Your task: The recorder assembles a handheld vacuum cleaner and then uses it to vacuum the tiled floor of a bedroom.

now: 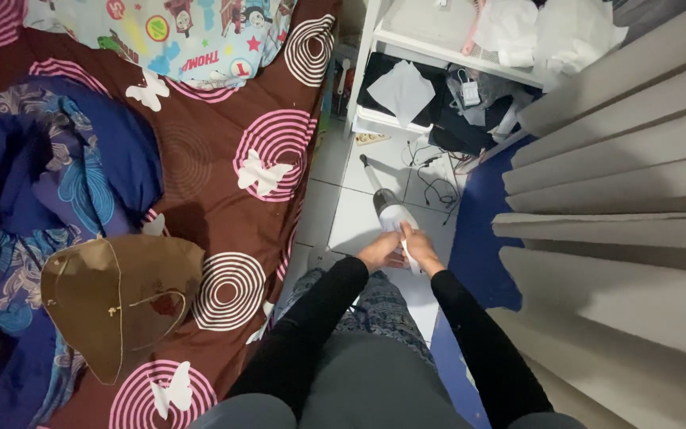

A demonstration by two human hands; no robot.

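both hands (pixel 401 250) clamped on white handheld vacuum (pixel 391 214), white shelf (pixel 438 54) w/ papers, cables

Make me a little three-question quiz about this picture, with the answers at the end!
1. True or false: both hands hold the white handheld vacuum.
2. Which way does the vacuum's dark nozzle point? A) toward the white shelf unit B) toward the brown paper bag C) straight up at the camera
3. Fill in: the bedsheet is brown with pink and white ____.

Key
1. True: the left hand and right hand both grip its rear end.
2. A: it points along the white tiled floor toward the shelves.
3. Circles.
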